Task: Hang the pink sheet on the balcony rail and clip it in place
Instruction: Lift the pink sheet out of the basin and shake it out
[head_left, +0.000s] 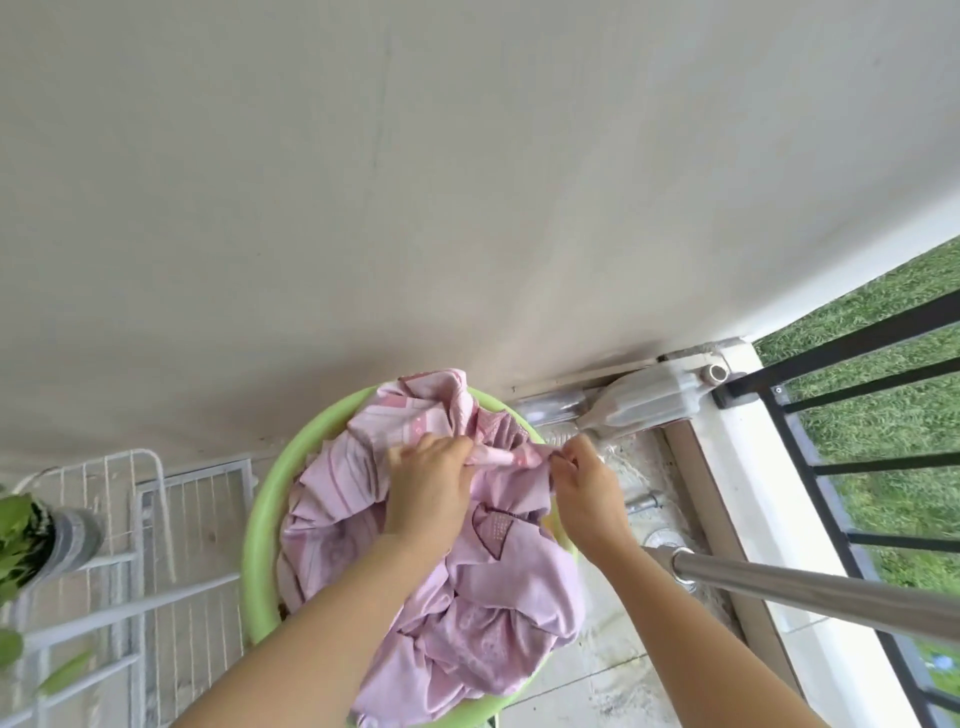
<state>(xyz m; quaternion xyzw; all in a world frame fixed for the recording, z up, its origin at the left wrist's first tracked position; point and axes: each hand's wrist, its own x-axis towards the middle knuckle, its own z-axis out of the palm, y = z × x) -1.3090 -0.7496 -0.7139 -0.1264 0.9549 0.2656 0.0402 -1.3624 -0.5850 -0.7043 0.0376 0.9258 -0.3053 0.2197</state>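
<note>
The pink sheet (498, 587) lies crumpled in a round green basin (260, 525) on the balcony floor (608, 665), directly under both hands, with one fold spilling over the basin's near rim. Both forearms reach forward and down from the bottom of the view. The left hand (428, 486) is palm down with its fingers curled round a bunched edge of the sheet, and the right hand (589, 491), just beside it, pinches the same edge. The short stretch of cloth between them is pulled taut and runs left to right; the rest of the heap has no clear long axis. A steel pole (810, 590) crosses just beyond the right forearm, and farther right of that hand stands the black railing (852, 358), grass behind it. Left of the left hand are a white wire rack (150, 525) and a potted plant (36, 530). A pale wall (467, 182) rises ahead of both hands.
</note>
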